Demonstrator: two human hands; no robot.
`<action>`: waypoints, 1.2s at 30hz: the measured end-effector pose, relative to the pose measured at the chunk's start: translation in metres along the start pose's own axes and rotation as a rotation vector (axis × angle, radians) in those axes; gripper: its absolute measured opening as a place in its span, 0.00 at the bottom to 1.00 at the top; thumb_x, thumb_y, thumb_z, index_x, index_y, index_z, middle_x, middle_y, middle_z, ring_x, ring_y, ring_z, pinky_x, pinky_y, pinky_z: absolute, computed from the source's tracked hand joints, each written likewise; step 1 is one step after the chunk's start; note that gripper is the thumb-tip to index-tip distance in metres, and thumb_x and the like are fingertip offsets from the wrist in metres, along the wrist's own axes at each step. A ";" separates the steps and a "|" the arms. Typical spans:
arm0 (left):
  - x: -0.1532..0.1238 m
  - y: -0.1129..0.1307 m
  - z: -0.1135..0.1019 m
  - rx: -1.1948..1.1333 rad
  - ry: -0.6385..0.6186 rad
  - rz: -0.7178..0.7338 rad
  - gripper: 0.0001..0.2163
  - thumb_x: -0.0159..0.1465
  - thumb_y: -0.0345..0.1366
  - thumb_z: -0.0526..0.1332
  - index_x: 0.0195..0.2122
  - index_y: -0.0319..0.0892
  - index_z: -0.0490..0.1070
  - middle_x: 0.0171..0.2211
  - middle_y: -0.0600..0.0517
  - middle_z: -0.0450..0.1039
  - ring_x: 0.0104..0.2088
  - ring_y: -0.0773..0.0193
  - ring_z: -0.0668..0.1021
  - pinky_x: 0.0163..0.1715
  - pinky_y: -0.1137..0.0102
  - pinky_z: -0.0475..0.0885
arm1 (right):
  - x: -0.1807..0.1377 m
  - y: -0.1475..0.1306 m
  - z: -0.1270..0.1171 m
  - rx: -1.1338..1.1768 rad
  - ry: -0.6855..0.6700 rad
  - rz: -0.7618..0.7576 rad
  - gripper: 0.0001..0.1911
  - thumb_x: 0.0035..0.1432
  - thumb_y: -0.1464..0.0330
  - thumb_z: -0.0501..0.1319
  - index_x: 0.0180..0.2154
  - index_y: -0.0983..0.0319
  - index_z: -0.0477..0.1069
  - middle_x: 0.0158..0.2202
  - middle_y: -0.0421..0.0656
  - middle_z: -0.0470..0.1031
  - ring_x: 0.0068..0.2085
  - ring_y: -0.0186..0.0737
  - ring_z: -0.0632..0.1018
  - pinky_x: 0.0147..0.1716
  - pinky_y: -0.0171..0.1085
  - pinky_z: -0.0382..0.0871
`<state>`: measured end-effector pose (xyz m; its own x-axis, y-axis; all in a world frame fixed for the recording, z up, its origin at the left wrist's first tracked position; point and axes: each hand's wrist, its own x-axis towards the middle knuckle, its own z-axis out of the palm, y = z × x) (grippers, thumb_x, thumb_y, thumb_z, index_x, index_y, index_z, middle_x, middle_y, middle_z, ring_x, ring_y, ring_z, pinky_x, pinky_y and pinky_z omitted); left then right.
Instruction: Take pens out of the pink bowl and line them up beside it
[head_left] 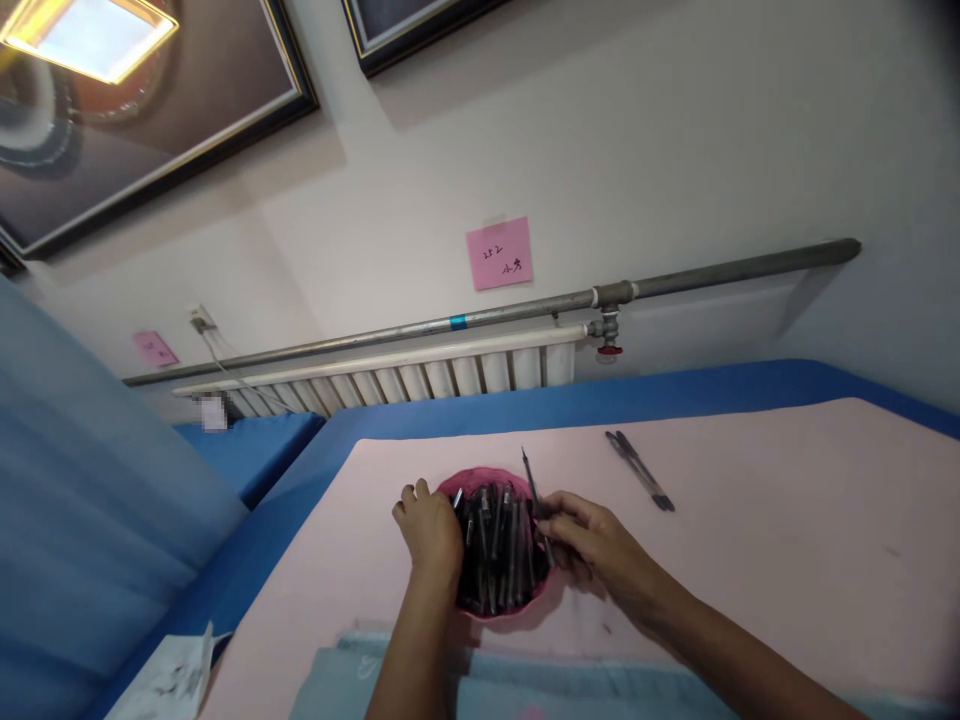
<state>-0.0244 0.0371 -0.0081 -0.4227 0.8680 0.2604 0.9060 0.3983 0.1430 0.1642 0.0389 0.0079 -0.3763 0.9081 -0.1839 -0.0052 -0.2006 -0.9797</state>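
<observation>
A round pink basket (504, 617), its rim scalloped, stands on the pink tabletop and holds many dark and clear pens (495, 550). My left hand (431, 530) is at the basket's left rim, fingers bent on the outer side; its thumb is hidden. Between the thumb and fingers of my right hand (589, 540) is a slim pen (529, 478), bare tip pointing up and away, at the basket's right rim. Two capped pens (640, 470) lie side by side on the table, farther back and to the right.
Blue surface (600, 395) edges the pink sheet (765, 520). Behind it are a white radiator (465, 375), a pipe (712, 275) and a red-handled valve (609, 352). A blue curtain (82, 480) hangs left, near a printed paper (169, 675). Light blue cloth (570, 690) lies in front.
</observation>
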 end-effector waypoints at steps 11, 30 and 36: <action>0.008 -0.004 -0.008 -0.623 0.034 -0.129 0.06 0.54 0.29 0.56 0.30 0.37 0.71 0.45 0.40 0.70 0.51 0.50 0.66 0.49 0.55 0.57 | -0.002 0.000 0.000 -0.040 -0.027 -0.088 0.05 0.48 0.66 0.56 0.29 0.61 0.64 0.15 0.32 0.61 0.16 0.27 0.61 0.15 0.28 0.50; 0.005 0.013 -0.026 -2.083 -0.533 -0.403 0.09 0.47 0.30 0.68 0.29 0.39 0.71 0.27 0.52 0.77 0.30 0.65 0.78 0.37 0.68 0.71 | -0.004 0.002 0.006 -0.320 -0.169 -0.193 0.04 0.46 0.70 0.57 0.28 0.60 0.69 0.21 0.37 0.68 0.26 0.34 0.69 0.25 0.31 0.60; 0.003 0.014 -0.029 -2.062 -0.555 -0.380 0.11 0.45 0.30 0.70 0.28 0.39 0.70 0.25 0.53 0.76 0.28 0.65 0.78 0.32 0.70 0.71 | -0.006 0.000 0.006 -0.333 -0.160 -0.208 0.05 0.47 0.70 0.56 0.29 0.60 0.70 0.23 0.37 0.68 0.26 0.33 0.68 0.25 0.31 0.60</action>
<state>-0.0133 0.0368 0.0222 -0.1364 0.9711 -0.1958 -0.6539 0.0602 0.7542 0.1609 0.0313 0.0096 -0.5380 0.8429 0.0090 0.1939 0.1341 -0.9718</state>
